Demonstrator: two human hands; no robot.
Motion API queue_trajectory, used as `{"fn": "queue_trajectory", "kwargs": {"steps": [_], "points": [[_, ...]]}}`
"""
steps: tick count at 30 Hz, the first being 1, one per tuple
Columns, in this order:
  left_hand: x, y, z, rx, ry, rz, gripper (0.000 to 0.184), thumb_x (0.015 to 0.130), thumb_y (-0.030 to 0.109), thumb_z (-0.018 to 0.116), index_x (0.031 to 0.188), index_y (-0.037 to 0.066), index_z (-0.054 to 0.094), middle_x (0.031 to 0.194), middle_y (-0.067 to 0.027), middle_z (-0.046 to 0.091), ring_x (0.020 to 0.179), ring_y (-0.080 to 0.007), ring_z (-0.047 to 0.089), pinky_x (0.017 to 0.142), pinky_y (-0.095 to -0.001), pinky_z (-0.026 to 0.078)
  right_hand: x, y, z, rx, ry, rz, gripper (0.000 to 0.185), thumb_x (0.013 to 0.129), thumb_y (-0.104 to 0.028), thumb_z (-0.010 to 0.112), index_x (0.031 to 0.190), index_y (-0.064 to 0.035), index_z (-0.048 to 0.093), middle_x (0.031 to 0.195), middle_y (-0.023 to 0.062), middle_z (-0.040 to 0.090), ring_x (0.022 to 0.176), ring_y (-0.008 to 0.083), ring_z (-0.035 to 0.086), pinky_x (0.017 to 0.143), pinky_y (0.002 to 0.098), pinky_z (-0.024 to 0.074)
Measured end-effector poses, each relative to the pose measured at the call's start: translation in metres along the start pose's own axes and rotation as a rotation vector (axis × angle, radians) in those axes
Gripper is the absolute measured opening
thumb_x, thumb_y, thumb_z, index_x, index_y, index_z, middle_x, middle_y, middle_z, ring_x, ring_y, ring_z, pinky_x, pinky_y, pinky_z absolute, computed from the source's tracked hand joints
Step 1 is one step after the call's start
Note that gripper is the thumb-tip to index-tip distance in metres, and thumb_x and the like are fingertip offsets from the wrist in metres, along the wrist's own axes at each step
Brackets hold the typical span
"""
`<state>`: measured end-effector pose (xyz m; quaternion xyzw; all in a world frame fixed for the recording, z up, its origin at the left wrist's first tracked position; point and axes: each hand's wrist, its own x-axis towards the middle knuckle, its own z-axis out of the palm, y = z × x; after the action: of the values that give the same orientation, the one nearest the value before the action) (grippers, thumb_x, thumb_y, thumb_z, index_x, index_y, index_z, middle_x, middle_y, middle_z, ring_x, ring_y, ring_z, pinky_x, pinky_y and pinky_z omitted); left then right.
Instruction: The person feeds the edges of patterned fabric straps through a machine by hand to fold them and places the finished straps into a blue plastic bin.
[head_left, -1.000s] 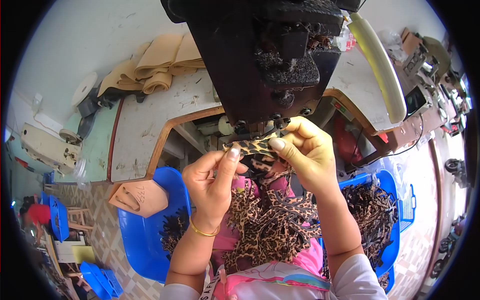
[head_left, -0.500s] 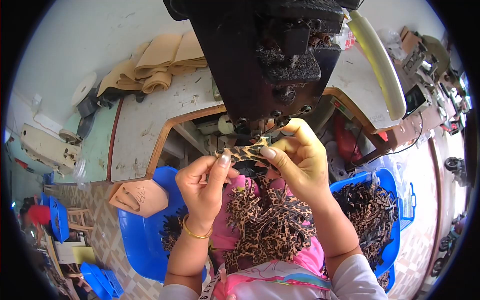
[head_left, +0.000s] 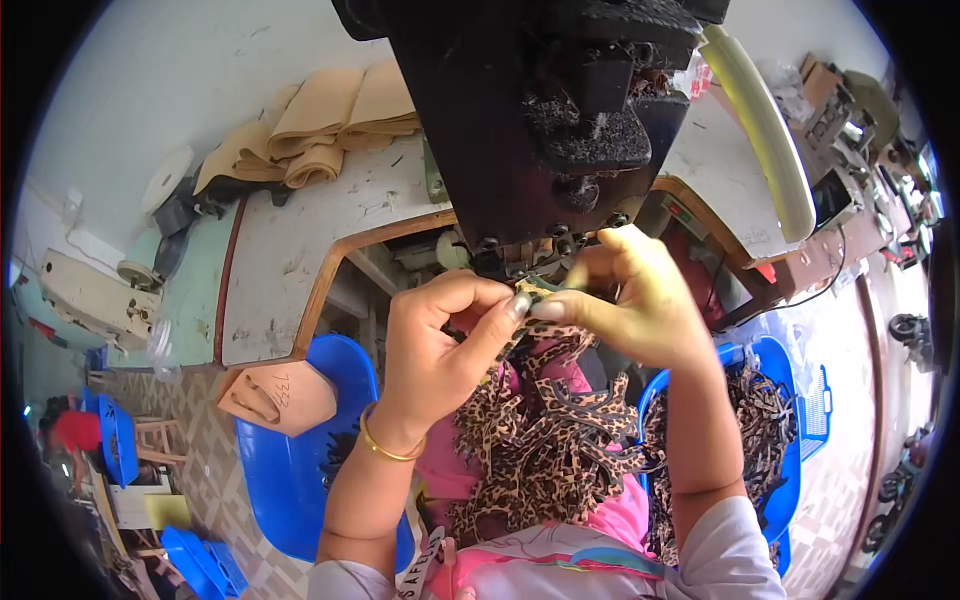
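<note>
A leopard-print strap (head_left: pixel 540 286) is pinched between both hands, just under the head of a black industrial sewing machine (head_left: pixel 480 130). My left hand (head_left: pixel 445 340) closes thumb and fingers on the strap's near side. Against its other side press the thumb and fingers of my right hand (head_left: pixel 640 310), slightly smeared by motion. Most of the held strap is hidden behind the fingers. Below the hands, a heap of leopard-print straps (head_left: pixel 540 450) with black edges lies across the lap on pink cloth.
A blue tub (head_left: pixel 270 490) stands at left with a brown paper piece (head_left: pixel 280 395) on its rim. At right, a blue basket (head_left: pixel 785 470) holds more straps. Folded tan sheets (head_left: pixel 310 120) rest on the worktable (head_left: pixel 290 240). A person in red (head_left: pixel 75 430) is far left.
The strap was stretched out flat between the hands; now it is bunched at the fingertips. My left hand has moved up and right, close against my right hand.
</note>
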<state>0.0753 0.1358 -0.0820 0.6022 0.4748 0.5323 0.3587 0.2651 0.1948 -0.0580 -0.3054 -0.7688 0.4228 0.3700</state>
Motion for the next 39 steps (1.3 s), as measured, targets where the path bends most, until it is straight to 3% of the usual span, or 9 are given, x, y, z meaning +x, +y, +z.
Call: {"fn": "queue_trajectory", "kwargs": {"steps": [4,7,12,18,23,27,28,31,39], "points": [[-0.004,-0.005,0.013,-0.015,0.057,0.063,0.011,0.087,0.002,0.062,0.077,-0.003,0.064,0.063,0.0039,0.053,0.056,-0.0004,0.039,0.049,-0.0182,0.028,0.006,0.017,-0.032,0.096,-0.151,0.058,0.031,0.077,-0.01,0.076,0.101,-0.0047,0.057,0.066,-0.0037,0.056,0.061,0.0025,0.05,0.058,0.0183,0.04],[-0.006,-0.006,0.02,-0.088,0.101,-0.021,0.014,0.085,0.008,0.067,0.076,-0.002,0.066,0.062,0.0006,0.059,0.055,-0.0021,0.048,0.049,-0.0192,0.035,0.016,0.014,-0.038,0.207,-0.147,-0.021,0.021,0.08,-0.009,0.073,0.088,-0.0064,0.054,0.067,-0.003,0.055,0.064,0.0039,0.051,0.059,0.0213,0.0437],[-0.008,-0.008,0.025,-0.119,0.154,-0.021,0.016,0.086,0.01,0.067,0.075,-0.001,0.066,0.061,0.0024,0.058,0.056,-0.0008,0.046,0.05,-0.0183,0.034,0.031,0.006,-0.043,0.156,-0.227,0.076,0.025,0.081,-0.01,0.072,0.08,-0.0054,0.047,0.071,-0.0005,0.055,0.067,0.0048,0.053,0.06,0.0233,0.0472],[-0.006,-0.009,0.027,-0.133,0.226,0.017,0.018,0.085,0.01,0.067,0.072,-0.002,0.064,0.058,0.0021,0.057,0.056,-0.001,0.045,0.05,-0.0185,0.034,0.046,0.003,-0.037,0.266,-0.27,0.024,0.025,0.077,-0.013,0.074,0.092,-0.0006,0.059,0.079,0.0026,0.06,0.067,0.0088,0.051,0.064,0.0294,0.0484],[-0.006,-0.007,0.016,-0.013,0.246,0.075,0.018,0.084,0.009,0.068,0.071,-0.002,0.063,0.058,0.0005,0.056,0.055,-0.0016,0.045,0.049,-0.0191,0.034,0.055,0.001,-0.06,-0.346,-0.406,-0.008,0.031,0.071,-0.025,0.08,0.079,-0.0007,0.064,0.069,0.0055,0.061,0.066,0.0101,0.056,0.059,0.0275,0.0439],[-0.006,-0.004,0.001,0.047,0.225,0.087,0.016,0.083,0.008,0.068,0.07,0.0,0.062,0.058,0.0005,0.055,0.053,-0.0028,0.045,0.049,-0.0197,0.035,0.058,-0.007,-0.081,-0.289,-0.449,0.042,0.026,0.071,-0.021,0.081,0.076,-0.0008,0.065,0.065,0.0036,0.061,0.062,0.0105,0.057,0.058,0.0266,0.044],[-0.006,-0.005,-0.003,0.048,0.232,0.082,0.018,0.082,0.007,0.068,0.068,0.0,0.06,0.057,0.0006,0.054,0.053,-0.0031,0.044,0.048,-0.0202,0.034,0.062,-0.015,-0.087,-0.159,-0.548,0.256,0.019,0.073,-0.014,0.078,0.078,-0.0008,0.066,0.07,0.0026,0.064,0.065,0.0094,0.058,0.061,0.0259,0.0454],[-0.008,-0.005,-0.016,0.039,0.224,0.082,0.018,0.082,0.006,0.067,0.067,0.0,0.059,0.056,0.0007,0.053,0.052,-0.0029,0.043,0.048,-0.0204,0.032,0.064,-0.019,-0.089,-0.139,-0.567,0.129,0.013,0.075,-0.01,0.075,0.079,-0.0008,0.066,0.071,0.002,0.065,0.065,0.0087,0.059,0.061,0.0249,0.046],[-0.011,-0.005,-0.047,0.094,0.276,0.042,0.018,0.082,0.003,0.066,0.066,0.001,0.056,0.057,0.0041,0.049,0.054,-0.0012,0.038,0.049,-0.0195,0.029,0.056,-0.002,-0.062,-0.174,-0.424,0.043,0.031,0.076,-0.016,0.076,0.062,-0.0026,0.052,0.052,-0.0039,0.042,0.05,0.0047,0.039,0.046,0.0259,0.0341]]}}
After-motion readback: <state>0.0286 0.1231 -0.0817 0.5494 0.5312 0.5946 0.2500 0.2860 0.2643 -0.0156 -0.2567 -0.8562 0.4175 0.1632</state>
